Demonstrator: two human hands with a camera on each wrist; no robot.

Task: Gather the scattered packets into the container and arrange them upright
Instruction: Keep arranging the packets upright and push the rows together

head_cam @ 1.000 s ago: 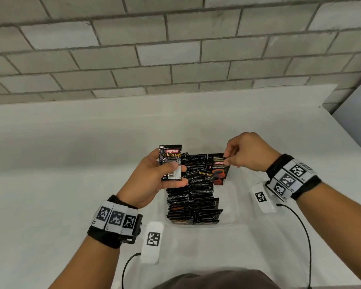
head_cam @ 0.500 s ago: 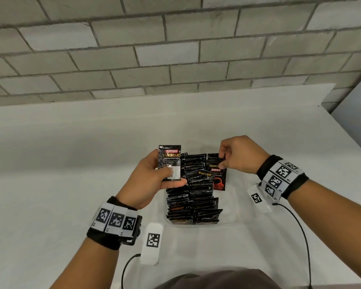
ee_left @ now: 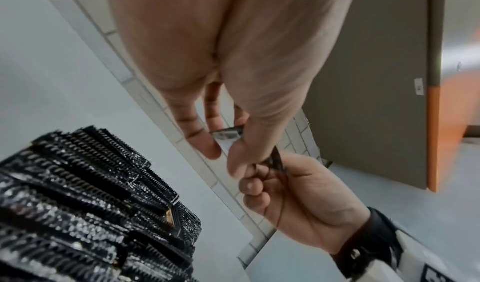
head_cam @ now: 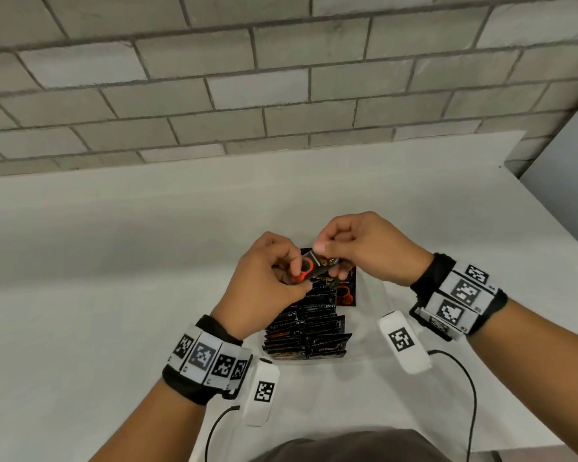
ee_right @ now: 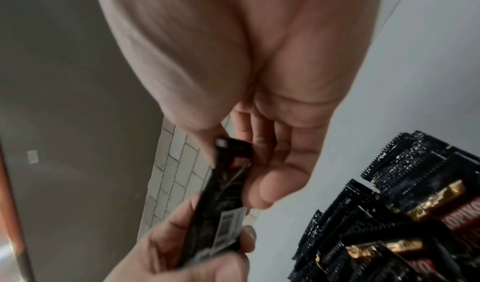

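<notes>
- Grey block wall (head_cam: 214,78) backs a white table (head_cam: 80,278), on which a clear container (head_cam: 377,348) sits; every place below is given from that container.
- Inside it, rows of black packets (head_cam: 309,331) stand upright and fill its left part; one packet with a red cup print (head_cam: 345,295) stands at the far end.
- Just above the far end, the left hand (head_cam: 267,285) and right hand (head_cam: 364,251) both pinch one held packet (head_cam: 316,270), fingers curled onto it, the packet lying roughly flat between them.
- Handling, as a judgement: these sachets look light, thin and glossy, so slippery and floppy; a pinch on the crimped end seals should hold best.
- Slotting one in probably calls for turning it on edge and parting the row.
- Open room lies in the container's right part, where bare floor shows.
- Table around the container leaves space for both wrists; its right edge is well apart.
</notes>
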